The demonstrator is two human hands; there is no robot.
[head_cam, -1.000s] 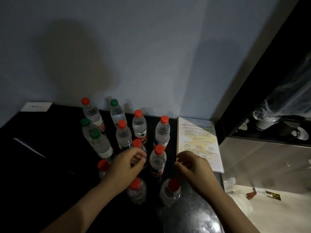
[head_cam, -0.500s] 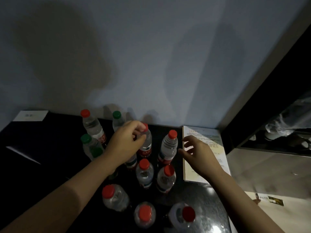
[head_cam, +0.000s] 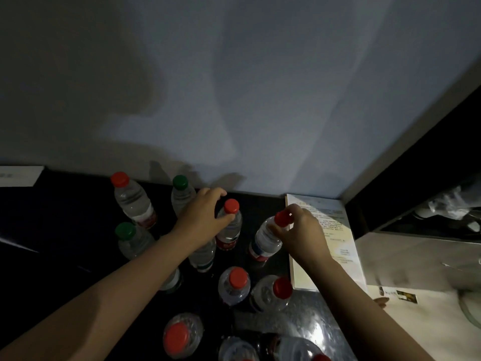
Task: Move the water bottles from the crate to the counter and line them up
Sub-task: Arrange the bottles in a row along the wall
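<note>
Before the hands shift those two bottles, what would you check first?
1. Hold of the left hand: fingers and thumb curl round the neck of the middle red-capped bottle. Ok.
2. Hold of the right hand: it pinches only the cap of the right red-capped bottle. Ok, though slim.
3. Caps tight: cannot tell.
4. Room on the right: the printed booklet lies close beside that bottle. Not ok.
5. Line-up: the other bottles stand scattered on the counter. Not ok.
6. Nothing left behind: the crate is out of view. Cannot tell.
</note>
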